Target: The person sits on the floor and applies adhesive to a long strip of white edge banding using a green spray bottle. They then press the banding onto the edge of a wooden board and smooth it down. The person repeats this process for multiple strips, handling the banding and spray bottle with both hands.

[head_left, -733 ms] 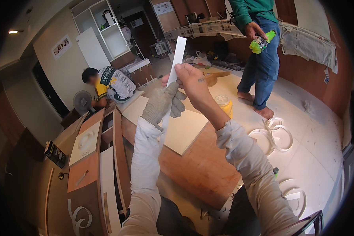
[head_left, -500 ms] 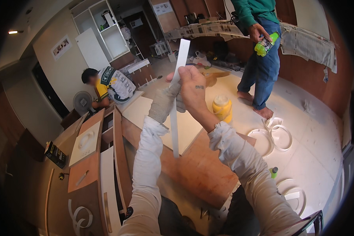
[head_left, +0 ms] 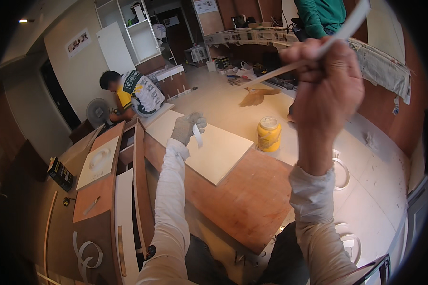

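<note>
My right hand (head_left: pixel 325 90), bare and raised close at the upper right, is closed around a long thin white edging strip (head_left: pixel 351 26). One end of that strip rises past the fist, and the other slants down to the left. Farther down and left, my gloved left hand (head_left: pixel 184 127) is closed on a short white strip piece (head_left: pixel 197 136), which hangs from its fingers. A gap shows between the two pieces. Below the left hand lies a cream board (head_left: pixel 221 149) on a reddish-brown wooden panel (head_left: pixel 242 199).
A yellow jar (head_left: pixel 269 135) stands beyond the panel. Coiled white strips (head_left: pixel 340 175) lie on the floor at right. On the left bench are a utility knife (head_left: pixel 92 205) and a looped strip (head_left: pixel 89 254). One person (head_left: pixel 140 92) crouches far left; another in green (head_left: pixel 325 19) stands behind my right hand.
My hands were together on one upright strip and are now apart. The right has risen to the right with a long piece; the left has dropped slightly left, holding a short one.
</note>
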### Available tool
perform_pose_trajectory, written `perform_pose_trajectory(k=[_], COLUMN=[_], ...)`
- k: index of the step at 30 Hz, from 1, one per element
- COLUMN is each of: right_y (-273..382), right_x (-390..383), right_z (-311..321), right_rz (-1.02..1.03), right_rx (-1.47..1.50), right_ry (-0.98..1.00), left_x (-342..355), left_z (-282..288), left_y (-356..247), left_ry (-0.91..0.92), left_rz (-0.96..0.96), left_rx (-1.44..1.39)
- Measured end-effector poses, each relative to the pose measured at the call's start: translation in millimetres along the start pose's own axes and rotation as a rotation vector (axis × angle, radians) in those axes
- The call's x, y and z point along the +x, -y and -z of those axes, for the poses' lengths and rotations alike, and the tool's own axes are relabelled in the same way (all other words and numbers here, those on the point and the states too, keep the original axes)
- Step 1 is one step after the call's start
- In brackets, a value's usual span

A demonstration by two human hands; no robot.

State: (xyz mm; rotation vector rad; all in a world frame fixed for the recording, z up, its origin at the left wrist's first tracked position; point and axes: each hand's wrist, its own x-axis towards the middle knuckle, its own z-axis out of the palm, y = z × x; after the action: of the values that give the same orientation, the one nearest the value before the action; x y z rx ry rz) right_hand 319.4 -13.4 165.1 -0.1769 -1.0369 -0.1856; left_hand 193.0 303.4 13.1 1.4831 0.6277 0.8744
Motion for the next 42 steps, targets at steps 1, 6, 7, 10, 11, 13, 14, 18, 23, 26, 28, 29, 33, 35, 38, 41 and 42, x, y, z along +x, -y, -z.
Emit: perform_pose_trajectory(k=[1,6,7,10,11,13,14,18,23,26,28,29,33,35,38,41,42], right_y=[10,-15,-26,-77,-89,-109,-118,-135,-158,-163,-159,-155,-146,-138,-145,-146,-146], right_x=[4,36,40,36,32,24,21,-15,-61,-66,-68,-68,-70,-69,-71,-81,-83], right_z=[4,57,66,102,112,128,134,84,50,47,45,43,25,16,24,12,7], right_rz=[0.03,0.069,0.017,-0.162,-0.186,-0.235,-0.243,-0.31,-0.59,-0.654,-0.728,-0.763,-1.069,-1.123,-1.148,-1.175,-1.132], right_rx=[0.12,0.3,0.118,0.005,0.031,0.054,0.096,0.114,0.085,-0.081,-0.188,-0.241,-0.254,-0.347,-0.336,-0.235,-0.253], right_ry=[0.047,-0.066,-0.269,-0.631,-0.643,-0.657,-0.547,-0.192,0.335,0.265,0.226,0.207,0.225,0.242,0.142,0.049,0.069], left_x=[5,25,23,19,27,24,17,-10,-27,-37,-45,-51,-48,-47,-41,-15,-5], left_z=[12,31,14,7,14,0,-23,-59,-66,-65,-71,-76,-71,-69,-70,-51,-39], left_y=[9,49,54,54,55,46,35,5,-23,-42,-50,-53,-49,-48,-45,-24,-18], left_ry=[-0.01,0.013,-0.037,-0.178,-0.205,-0.263,-0.298,-0.227,-0.011,0.001,-0.109,-0.209,-0.407,-0.405,-0.416,-0.376,-0.356], left_rz=[0.018,0.104,0.133,-0.033,-0.189,-0.464,-0.591,-0.667,-0.655,-0.783,-0.755,-0.666,-0.516,-0.544,-0.605,-0.793,-0.873], left_rx=[-0.034,-0.004,0.046,0.467,0.644,0.984,1.146,1.167,1.105,1.332,1.438,1.411,1.535,1.527,1.433,1.158,1.044])
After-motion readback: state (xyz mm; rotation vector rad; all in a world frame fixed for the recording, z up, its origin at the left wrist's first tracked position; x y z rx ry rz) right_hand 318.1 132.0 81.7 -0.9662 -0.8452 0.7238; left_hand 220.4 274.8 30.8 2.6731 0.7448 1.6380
